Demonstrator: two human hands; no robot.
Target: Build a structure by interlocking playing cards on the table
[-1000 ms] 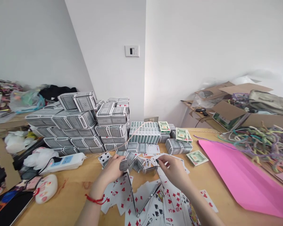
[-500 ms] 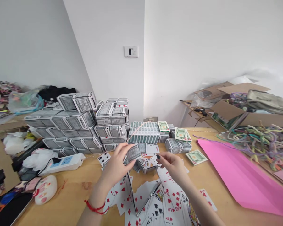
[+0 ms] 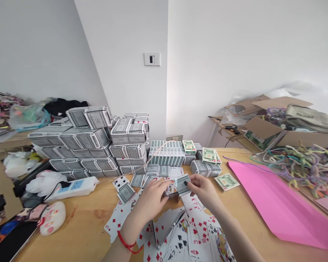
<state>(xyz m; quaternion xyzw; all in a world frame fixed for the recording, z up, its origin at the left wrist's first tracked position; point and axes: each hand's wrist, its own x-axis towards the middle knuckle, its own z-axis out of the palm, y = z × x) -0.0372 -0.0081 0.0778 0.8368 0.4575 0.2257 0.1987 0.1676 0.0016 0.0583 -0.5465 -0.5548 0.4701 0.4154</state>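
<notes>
My right hand (image 3: 205,190) pinches a playing card (image 3: 182,184) between thumb and fingers, its grey patterned back toward me. Close by on the left, my left hand (image 3: 152,200) curls its thumb and fingers around the near left side of a small box folded from playing cards (image 3: 170,190); its fingertips are partly hidden. Loose playing cards (image 3: 180,240), mostly face up, spread under and in front of both hands. A pair of scissors (image 3: 168,231) lies open on them. Just left of my left hand is a face-down card (image 3: 126,193).
Tall stacks of folded-card blocks (image 3: 84,140) stand at the back left. Packs of cards (image 3: 166,153) sit at the back centre. A power strip (image 3: 73,189) lies left, a pink sheet (image 3: 278,203) right, with a yarn tangle (image 3: 308,167) beyond it.
My left hand has moved right and down to the small card box and no longer holds up a card. My right hand, seen without a card before, now holds one there.
</notes>
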